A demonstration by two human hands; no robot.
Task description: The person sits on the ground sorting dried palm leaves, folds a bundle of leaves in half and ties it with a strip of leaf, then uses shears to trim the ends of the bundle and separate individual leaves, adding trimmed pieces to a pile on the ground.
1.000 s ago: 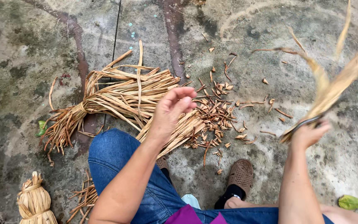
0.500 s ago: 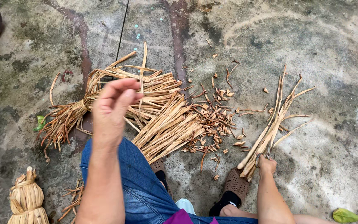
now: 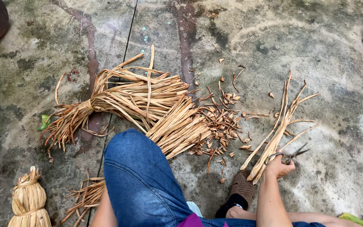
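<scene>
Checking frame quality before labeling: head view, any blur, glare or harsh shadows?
Head view: sharp throughout, flat diffuse daylight, no glare; only a soft shadow under the knee. Right hand and scissors are crisp, the left hand is out of frame, and there is slight wide-angle stretch at the edges.

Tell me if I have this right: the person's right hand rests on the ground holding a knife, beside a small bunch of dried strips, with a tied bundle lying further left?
Not quite. The head view shows the right hand holding scissors, not a knife. The rest stands: it rests on the ground beside the small bunch of dried strips, and the tied bundle lies further left.
</scene>
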